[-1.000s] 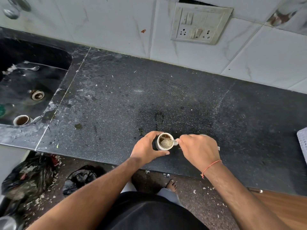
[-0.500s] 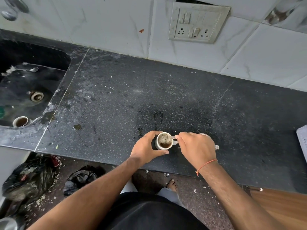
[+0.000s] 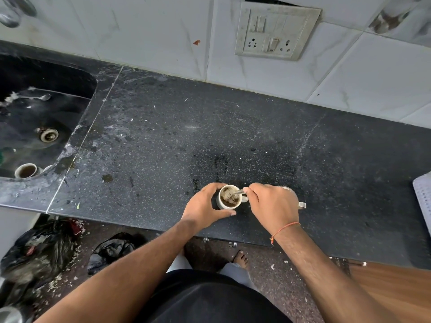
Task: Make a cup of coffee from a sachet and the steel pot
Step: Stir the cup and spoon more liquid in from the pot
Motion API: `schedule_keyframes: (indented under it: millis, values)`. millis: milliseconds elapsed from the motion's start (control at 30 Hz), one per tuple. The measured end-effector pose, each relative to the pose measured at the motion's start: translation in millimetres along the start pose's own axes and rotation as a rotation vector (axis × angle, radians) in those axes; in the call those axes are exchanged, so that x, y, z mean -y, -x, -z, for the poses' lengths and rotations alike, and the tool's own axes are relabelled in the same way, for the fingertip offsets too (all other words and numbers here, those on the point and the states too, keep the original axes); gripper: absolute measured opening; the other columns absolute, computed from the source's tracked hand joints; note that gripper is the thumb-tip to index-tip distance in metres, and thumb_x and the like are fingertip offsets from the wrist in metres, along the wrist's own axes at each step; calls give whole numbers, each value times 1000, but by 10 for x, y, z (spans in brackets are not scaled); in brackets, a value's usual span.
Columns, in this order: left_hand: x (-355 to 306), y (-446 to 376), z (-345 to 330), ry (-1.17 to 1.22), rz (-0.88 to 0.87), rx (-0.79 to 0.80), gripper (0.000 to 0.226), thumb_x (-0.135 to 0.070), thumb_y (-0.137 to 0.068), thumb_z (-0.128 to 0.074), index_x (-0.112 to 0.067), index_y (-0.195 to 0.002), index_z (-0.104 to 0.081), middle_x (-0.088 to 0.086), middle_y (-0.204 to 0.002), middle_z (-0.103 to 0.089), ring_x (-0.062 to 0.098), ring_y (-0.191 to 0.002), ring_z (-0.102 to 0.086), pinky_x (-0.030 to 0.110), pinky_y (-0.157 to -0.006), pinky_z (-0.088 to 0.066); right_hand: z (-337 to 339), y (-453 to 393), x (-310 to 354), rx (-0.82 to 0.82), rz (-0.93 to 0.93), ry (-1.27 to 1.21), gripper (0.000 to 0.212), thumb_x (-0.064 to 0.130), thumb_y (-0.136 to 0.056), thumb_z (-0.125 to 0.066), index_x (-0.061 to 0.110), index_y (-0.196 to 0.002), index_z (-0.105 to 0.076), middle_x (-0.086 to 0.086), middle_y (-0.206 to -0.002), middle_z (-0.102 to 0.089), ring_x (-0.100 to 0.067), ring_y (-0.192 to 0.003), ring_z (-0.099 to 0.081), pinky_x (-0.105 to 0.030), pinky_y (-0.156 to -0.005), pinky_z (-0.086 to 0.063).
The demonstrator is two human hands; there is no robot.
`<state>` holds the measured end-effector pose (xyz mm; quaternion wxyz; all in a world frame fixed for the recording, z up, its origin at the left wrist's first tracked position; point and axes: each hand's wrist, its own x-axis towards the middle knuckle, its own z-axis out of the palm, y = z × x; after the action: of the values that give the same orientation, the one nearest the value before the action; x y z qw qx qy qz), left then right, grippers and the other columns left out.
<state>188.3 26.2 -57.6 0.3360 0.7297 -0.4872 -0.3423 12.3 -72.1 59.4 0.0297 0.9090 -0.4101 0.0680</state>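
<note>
A small white cup (image 3: pixel 221 205) of frothy brown coffee stands near the front edge of the black counter (image 3: pixel 163 141). My left hand (image 3: pixel 205 206) wraps around its left side. My right hand (image 3: pixel 272 206) pinches a steel spoon (image 3: pixel 238 192) whose bowl dips into the coffee. The steel pot (image 3: pixel 300 204) is mostly hidden behind my right hand; only its rim and handle tip show. No sachet is visible.
A black sink (image 3: pixel 35 127) lies at the left with another cup (image 3: pixel 25 170) and a spoon (image 3: pixel 39 97) in it. A wall socket (image 3: pixel 275 31) sits above. A white perforated object (image 3: pixel 423 199) is at the right edge. Rubbish bags (image 3: pixel 37 257) lie on the floor.
The spoon has shifted inside the cup and the froth pattern differs. My right hand moved slightly; the left hand stays on the cup.
</note>
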Motion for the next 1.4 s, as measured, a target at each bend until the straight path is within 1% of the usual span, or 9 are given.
schedule_keyframes:
  millis: [200, 300, 467, 633, 833, 967, 1167, 1333, 1400]
  values:
    - [8, -12, 9, -2, 8, 12, 80, -62, -70, -96, -39, -137, -59, -26, -126, -65, -5, -117, -60, 22, -99, -52, 67, 33, -70, 78, 18, 17, 37, 32, -91, -79, 20, -59, -64, 1, -48, -58, -30, -44, -57, -29, -43, -33]
    - [12, -11, 7, -2, 4, 11, 81, -63, -70, -96, -40, -138, -59, -27, -126, -64, -6, -117, -60, 23, -99, -52, 74, 13, -53, 98, 8, -31, 33, 40, -95, -73, 22, -68, -72, 1, -51, -61, -30, -50, -61, -31, -45, -40]
    - [8, -11, 9, 1, 3, 10, 79, -63, -69, -96, -42, -136, -60, -28, -125, -65, -6, -116, -61, 25, -99, -53, 53, -52, 17, 55, -40, -32, 34, 34, -92, -79, 21, -63, -67, 1, -50, -60, -27, -45, -58, -25, -46, -15]
    - [14, -15, 6, 12, 1, 11, 79, -63, -69, -96, -43, -136, -60, -29, -125, -65, -6, -118, -61, 28, -100, -54, 70, -19, -22, 76, -44, 32, 35, 31, -91, -80, 21, -61, -64, 2, -50, -60, -30, -44, -59, -27, -43, -27]
    - [35, -19, -12, 2, 9, 10, 80, -67, -68, -95, -44, -136, -58, -28, -125, -65, -5, -116, -62, 29, -100, -55, 89, 4, -31, 132, -72, -43, 36, 41, -98, -68, 21, -68, -71, 2, -51, -59, -28, -51, -59, -31, -47, -39]
    - [33, -21, -7, -3, 8, 9, 80, -67, -68, -95, -45, -134, -58, -29, -124, -65, -6, -115, -62, 29, -99, -55, 49, -44, 10, 96, -113, -57, 32, 42, -99, -67, 23, -74, -75, 2, -56, -65, -28, -55, -63, -30, -48, -31]
    - [27, -15, -2, 3, 10, 10, 81, -66, -68, -95, -44, -136, -58, -30, -126, -65, -6, -117, -62, 28, -100, -54, 86, -25, -14, 85, -117, 1, 34, 35, -97, -72, 21, -66, -69, 1, -53, -62, -30, -50, -60, -29, -46, -29]
    - [26, -16, -9, -1, 11, 8, 80, -67, -68, -95, -43, -136, -58, -28, -124, -65, -6, -115, -62, 27, -99, -54, 82, 7, -9, 121, -113, -93, 34, 39, -96, -72, 21, -66, -71, 2, -49, -58, -24, -46, -44, -32, -47, -40]
    - [17, -13, -3, 4, 3, 5, 79, -63, -69, -96, -42, -136, -59, -28, -123, -66, -6, -115, -62, 24, -98, -53, 85, -12, 18, 109, -117, -104, 32, 40, -96, -72, 22, -70, -74, 1, -50, -60, -25, -47, -47, -32, -47, -40]
